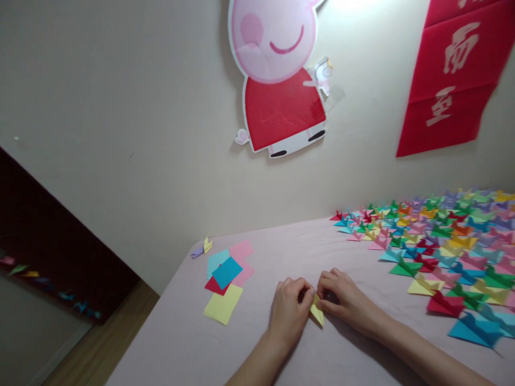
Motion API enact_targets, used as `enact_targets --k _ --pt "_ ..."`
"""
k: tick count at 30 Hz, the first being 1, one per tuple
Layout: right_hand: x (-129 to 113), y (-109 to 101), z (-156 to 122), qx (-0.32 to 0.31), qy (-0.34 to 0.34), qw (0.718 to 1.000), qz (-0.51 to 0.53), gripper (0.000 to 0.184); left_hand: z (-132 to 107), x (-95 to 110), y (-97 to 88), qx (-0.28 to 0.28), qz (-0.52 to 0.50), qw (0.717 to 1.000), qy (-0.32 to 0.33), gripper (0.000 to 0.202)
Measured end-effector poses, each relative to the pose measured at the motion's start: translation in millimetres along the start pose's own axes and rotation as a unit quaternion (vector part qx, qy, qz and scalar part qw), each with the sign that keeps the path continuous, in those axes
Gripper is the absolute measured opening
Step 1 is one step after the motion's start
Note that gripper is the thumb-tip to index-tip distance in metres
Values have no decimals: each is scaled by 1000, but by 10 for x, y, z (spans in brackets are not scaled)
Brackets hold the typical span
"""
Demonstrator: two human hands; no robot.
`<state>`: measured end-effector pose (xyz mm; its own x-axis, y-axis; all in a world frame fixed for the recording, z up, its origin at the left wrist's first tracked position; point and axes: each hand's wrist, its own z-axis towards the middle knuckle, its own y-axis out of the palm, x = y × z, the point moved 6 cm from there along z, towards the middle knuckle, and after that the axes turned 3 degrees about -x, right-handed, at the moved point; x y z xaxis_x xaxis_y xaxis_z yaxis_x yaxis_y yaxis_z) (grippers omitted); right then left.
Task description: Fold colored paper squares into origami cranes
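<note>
My left hand [290, 309] and my right hand [345, 298] meet over a small folded yellow paper [317, 310] on the pink-covered table [281, 252]. Both hands pinch the paper with curled fingers, the left from the left side, the right from the right. Only a yellow corner shows between the fingers.
A loose pile of coloured paper squares [226, 280] lies to the left of my hands. Two small folded pieces [202, 247] sit at the table's far left corner. Several rows of folded paper cranes [442, 252] cover the right side. A cartoon pig [277, 75] and red banner [454, 75] hang on the wall.
</note>
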<state>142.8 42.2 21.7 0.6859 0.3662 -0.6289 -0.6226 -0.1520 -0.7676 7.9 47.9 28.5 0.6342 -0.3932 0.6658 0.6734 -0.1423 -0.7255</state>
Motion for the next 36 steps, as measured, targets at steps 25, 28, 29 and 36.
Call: enact_targets --k 25,28,29,36 --pt "-97 -29 70 22 -37 999 -11 19 -113 10 108 37 65 995 -63 30" --pt "-45 -29 88 20 -29 999 31 20 -114 19 117 31 64 996 -60 30" --pt "-32 -33 88 24 -27 999 40 20 -115 23 118 31 61 996 -58 29" --pt "5 -35 76 36 -16 999 24 15 -131 38 120 23 64 997 -47 24"
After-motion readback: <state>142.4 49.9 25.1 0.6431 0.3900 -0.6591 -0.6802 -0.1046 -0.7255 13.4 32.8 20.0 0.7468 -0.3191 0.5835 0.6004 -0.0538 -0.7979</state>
